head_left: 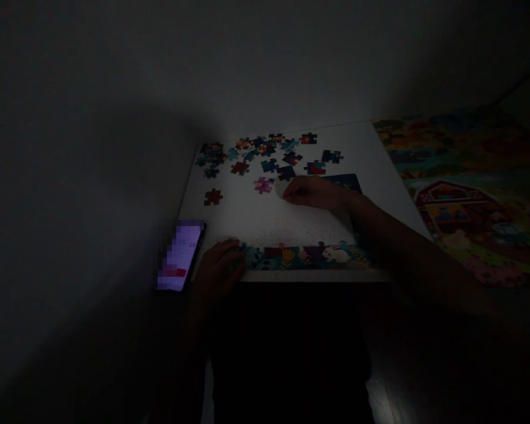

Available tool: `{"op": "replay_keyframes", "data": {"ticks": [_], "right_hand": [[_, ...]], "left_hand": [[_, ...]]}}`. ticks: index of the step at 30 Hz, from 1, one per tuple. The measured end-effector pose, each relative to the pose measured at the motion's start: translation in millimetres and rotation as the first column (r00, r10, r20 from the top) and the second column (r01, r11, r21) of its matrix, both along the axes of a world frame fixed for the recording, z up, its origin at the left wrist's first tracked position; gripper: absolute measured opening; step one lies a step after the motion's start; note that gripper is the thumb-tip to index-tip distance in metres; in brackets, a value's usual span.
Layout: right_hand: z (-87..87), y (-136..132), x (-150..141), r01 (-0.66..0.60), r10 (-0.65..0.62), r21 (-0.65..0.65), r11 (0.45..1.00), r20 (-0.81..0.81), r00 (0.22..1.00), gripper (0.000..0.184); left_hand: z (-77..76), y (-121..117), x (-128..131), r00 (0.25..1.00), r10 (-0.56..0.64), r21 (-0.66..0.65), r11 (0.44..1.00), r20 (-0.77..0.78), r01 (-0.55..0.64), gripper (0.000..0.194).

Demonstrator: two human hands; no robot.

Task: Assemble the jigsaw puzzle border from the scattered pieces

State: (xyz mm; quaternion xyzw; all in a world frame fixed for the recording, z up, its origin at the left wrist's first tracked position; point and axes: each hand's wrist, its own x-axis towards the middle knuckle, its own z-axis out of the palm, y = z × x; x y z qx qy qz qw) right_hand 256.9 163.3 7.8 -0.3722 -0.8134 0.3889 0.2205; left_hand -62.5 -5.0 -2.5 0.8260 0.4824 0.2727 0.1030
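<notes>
The room is very dim. My right hand [315,193] hovers low over the white table [247,221], its thumb and fingers pinched together just right of a pink puzzle piece [264,185]. Whatever the fingertips may hold is hidden. A dark blue puzzle piece [286,172] lies just beyond them. My left hand [223,259] rests at the near left table edge, fingers laid out and touching the left end of a joined puzzle strip [287,257] with leaves and a white animal. Beyond it lies a single reddish-brown puzzle piece [212,197].
Several loose puzzle pieces [267,150] are scattered along the far side. A dark blue joined section [347,181] lies partly behind my right wrist. A lit phone [181,256] sits at the left edge. A colourful farm-picture mat [463,206] lies to the right.
</notes>
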Motion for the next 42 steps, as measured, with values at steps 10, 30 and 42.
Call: {"op": "replay_keyframes", "data": {"ticks": [10, 30, 42], "right_hand": [[0.0, -5.5, -7.8, -0.056, 0.050, 0.102, 0.993, 0.063, 0.997, 0.015], [-3.2, -2.7, -4.7, -0.038, 0.034, 0.093, 0.995, 0.045, 0.998, 0.018], [8.0, -2.4, -4.1, 0.053, -0.053, 0.019, 0.998, -0.026, 0.998, 0.019]], "left_hand": [[5.9, -2.8, 3.9, 0.996, 0.064, 0.031, 0.998, -0.067, -0.062, 0.009], [7.1, -2.7, 5.0, 0.996, 0.006, 0.041, 0.999, -0.090, -0.002, 0.018], [0.7, -1.8, 4.6, 0.987, 0.006, 0.076, 0.997, -0.160, 0.007, 0.028]]}}
